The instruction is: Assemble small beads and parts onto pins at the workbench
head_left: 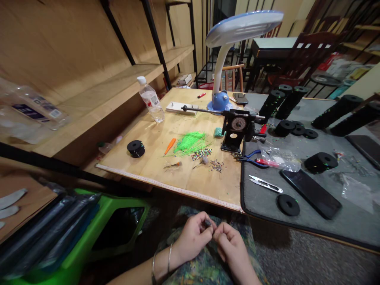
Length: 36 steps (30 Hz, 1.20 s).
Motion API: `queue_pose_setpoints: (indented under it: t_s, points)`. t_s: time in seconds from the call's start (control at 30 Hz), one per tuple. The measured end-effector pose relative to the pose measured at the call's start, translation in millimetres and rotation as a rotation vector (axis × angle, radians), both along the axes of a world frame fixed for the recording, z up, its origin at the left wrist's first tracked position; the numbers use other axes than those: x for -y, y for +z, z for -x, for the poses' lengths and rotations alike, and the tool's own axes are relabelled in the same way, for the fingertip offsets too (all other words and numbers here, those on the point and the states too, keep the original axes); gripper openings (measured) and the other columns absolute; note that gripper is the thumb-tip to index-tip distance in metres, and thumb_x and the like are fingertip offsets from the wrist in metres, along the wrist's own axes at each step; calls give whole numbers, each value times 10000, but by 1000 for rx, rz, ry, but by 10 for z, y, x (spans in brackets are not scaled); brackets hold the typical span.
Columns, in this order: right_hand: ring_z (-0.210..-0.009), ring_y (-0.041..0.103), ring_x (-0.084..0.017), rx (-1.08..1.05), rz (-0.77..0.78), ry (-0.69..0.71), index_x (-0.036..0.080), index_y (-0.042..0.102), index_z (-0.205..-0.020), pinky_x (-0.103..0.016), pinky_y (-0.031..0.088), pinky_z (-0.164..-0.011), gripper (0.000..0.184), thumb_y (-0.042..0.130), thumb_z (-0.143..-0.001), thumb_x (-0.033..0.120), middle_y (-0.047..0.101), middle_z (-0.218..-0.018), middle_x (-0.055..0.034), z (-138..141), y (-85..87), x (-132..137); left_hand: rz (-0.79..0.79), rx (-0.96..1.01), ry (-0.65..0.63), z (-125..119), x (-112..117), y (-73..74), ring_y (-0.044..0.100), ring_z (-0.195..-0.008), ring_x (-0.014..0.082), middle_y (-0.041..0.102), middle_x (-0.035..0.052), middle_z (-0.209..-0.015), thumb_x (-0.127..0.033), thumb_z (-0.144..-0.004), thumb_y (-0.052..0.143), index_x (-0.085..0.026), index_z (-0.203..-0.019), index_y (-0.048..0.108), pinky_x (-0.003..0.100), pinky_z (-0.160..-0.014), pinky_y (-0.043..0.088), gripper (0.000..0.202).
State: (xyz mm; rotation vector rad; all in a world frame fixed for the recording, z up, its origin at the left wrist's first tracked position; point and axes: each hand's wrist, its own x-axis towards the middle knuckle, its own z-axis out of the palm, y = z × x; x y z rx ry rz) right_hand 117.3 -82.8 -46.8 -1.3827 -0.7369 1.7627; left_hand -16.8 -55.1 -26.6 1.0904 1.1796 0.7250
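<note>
Over the lap, in front of the table edge, my left hand is closed around a small dark piece whose kind I cannot make out. Fingertips touching or nearly touching it, my right hand is closed in a pinch; whatever it grips is too small to name. On the table beyond lie bright green strands, a heap of coloured beads, short pins and an orange pointed tool. A black clamp-like device with a long rod stands behind them.
A blue-and-white lamp and a plastic bottle stand at the back. On the grey mat lie pliers, thread snips, a phone and black foam spools. A green plastic stool is at left.
</note>
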Motion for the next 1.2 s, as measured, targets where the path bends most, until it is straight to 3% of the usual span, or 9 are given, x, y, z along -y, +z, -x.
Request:
queue_pose_setpoints:
  t_s: [0.33,0.87,1.2]
  points:
    - [-318,207,-28,-1,-4,-12,200,466,-582,-156,139,-336,237,621,-644,369,309,-371,138,4,-8,-12,-83,-70,-29,13,8,-23,535,-647,136,626,39,-722,-147,-718,570,-134,-755,600,225,-603,419,49]
    - [-323,206,-27,-12,4,-18,203,458,-582,-160,129,-339,214,606,-639,347,303,-374,138,7,-9,-10,-122,-109,-38,6,21,-6,529,-638,133,606,33,-715,-155,-732,541,-140,-750,573,231,-614,433,39]
    - [-324,199,-26,-27,8,-13,206,455,-594,-162,122,-341,196,591,-653,333,300,-372,139,9,-4,-20,-157,-122,-49,31,34,-71,541,-641,138,613,38,-722,-175,-767,540,-136,-777,583,235,-611,441,59]
